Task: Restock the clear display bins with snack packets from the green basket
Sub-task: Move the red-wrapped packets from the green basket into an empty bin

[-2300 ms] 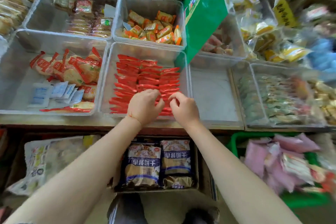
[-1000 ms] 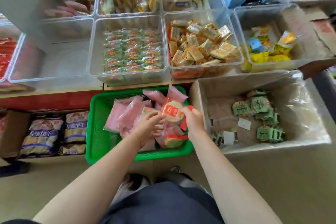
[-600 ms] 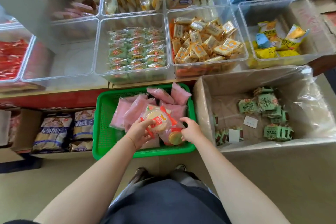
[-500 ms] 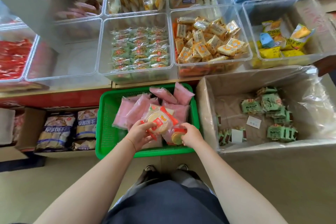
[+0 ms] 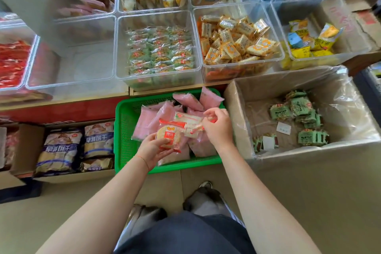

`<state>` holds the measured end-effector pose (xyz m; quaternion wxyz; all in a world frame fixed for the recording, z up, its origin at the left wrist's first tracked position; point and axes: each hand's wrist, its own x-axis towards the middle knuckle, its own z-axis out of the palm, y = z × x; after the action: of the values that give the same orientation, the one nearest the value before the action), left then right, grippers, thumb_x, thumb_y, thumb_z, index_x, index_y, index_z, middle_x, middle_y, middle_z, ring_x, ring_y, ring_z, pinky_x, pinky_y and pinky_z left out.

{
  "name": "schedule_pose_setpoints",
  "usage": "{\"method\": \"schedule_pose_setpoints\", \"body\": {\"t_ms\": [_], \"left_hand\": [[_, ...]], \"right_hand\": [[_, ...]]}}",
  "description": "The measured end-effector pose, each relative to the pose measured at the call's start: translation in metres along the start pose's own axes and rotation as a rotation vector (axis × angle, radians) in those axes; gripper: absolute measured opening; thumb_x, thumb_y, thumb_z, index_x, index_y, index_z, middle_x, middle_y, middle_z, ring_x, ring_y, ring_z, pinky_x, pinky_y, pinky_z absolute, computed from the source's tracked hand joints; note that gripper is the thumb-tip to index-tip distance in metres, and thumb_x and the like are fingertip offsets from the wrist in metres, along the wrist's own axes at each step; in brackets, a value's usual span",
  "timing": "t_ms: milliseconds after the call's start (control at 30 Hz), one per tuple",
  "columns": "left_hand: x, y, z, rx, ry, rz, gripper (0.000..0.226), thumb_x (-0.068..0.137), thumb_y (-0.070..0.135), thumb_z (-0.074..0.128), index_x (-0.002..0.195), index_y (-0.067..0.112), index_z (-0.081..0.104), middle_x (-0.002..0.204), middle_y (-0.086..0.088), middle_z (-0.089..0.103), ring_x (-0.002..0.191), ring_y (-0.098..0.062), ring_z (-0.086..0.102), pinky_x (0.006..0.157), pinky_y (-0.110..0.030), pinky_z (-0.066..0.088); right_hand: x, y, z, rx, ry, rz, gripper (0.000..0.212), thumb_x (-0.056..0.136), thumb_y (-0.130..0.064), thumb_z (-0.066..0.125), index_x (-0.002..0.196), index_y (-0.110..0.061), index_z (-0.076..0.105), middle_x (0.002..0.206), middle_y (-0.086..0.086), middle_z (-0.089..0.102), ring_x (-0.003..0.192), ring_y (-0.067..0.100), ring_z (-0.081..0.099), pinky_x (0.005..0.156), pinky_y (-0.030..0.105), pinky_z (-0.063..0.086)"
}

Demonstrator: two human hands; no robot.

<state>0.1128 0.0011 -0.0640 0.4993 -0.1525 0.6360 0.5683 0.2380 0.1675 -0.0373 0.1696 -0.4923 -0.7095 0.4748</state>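
Observation:
The green basket (image 5: 125, 130) stands on the floor below the shelf and holds several pink snack packets (image 5: 148, 121). Over it, my left hand (image 5: 152, 148) grips a round rice-cracker packet with red print (image 5: 167, 136). My right hand (image 5: 218, 128) pinches another clear packet with red print (image 5: 190, 122), held just above the first. Clear display bins line the shelf above: one with only a little in it (image 5: 72, 64) at left, one with green packets (image 5: 160, 51) directly above the basket.
A plastic-lined cardboard box (image 5: 243, 97) of green packets stands right of the basket. A box of biscuit bags (image 5: 59, 148) sits to its left. More bins hold golden packets (image 5: 237, 41), yellow packets (image 5: 309, 43) and red packets (image 5: 12, 62). My feet are below the basket.
I turned from the red-packet bin to the green basket. Both hands reached in and lifted out rice-cracker packets; the right hand has since risen with its packet.

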Motion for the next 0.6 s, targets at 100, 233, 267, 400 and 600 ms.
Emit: {"method": "schedule_pose_setpoints", "body": {"t_ms": [100,233,267,400,600], "left_hand": [[-0.007,0.010,-0.024,-0.019,-0.073,-0.036,0.019,0.092,-0.005,0.056,0.110,-0.001,0.054,0.108,-0.024,0.063,0.085,-0.031,0.068,0.060,-0.033,0.061],[-0.033,0.029,-0.089,-0.091,-0.246,-0.085,0.009,0.087,0.002,0.061,0.096,0.003,0.062,0.097,-0.016,0.066,0.083,-0.022,0.067,0.062,-0.027,0.059],[-0.042,0.034,-0.112,-0.095,-0.304,-0.081,0.015,0.083,0.005,0.065,0.098,0.007,0.064,0.092,-0.012,0.068,0.081,-0.019,0.067,0.064,-0.026,0.058],[-0.071,0.053,-0.224,-0.078,-0.449,-0.033,0.052,0.065,0.010,0.073,0.116,0.017,0.062,0.087,-0.003,0.073,0.071,-0.012,0.069,0.063,-0.027,0.058],[-0.091,0.088,-0.352,0.000,-0.422,-0.009,0.038,0.089,0.034,0.058,0.117,0.009,0.065,0.098,-0.014,0.073,0.083,-0.025,0.070,0.093,-0.047,0.051]], "right_hand": [[-0.021,-0.036,0.020,0.330,-0.130,0.076,0.022,0.084,0.001,0.061,0.099,-0.014,0.067,0.102,0.004,0.058,0.087,0.015,0.059,0.064,0.021,0.051],[-0.058,-0.068,0.073,0.529,-0.429,0.078,0.033,0.088,0.007,0.060,0.111,-0.015,0.065,0.101,0.004,0.058,0.088,0.019,0.059,0.066,0.028,0.054],[-0.067,-0.074,0.090,0.514,-0.486,0.065,0.039,0.087,0.009,0.058,0.117,-0.016,0.064,0.104,0.006,0.057,0.089,0.019,0.058,0.066,0.028,0.053],[-0.119,-0.115,0.159,0.407,-0.640,0.011,0.070,0.076,0.002,0.064,0.138,-0.028,0.052,0.125,0.003,0.052,0.103,0.015,0.058,0.075,0.026,0.051],[-0.187,-0.168,0.267,0.314,-0.704,0.008,0.081,0.071,-0.001,0.070,0.139,-0.038,0.043,0.138,0.014,0.047,0.101,0.013,0.062,0.077,0.026,0.052]]}}
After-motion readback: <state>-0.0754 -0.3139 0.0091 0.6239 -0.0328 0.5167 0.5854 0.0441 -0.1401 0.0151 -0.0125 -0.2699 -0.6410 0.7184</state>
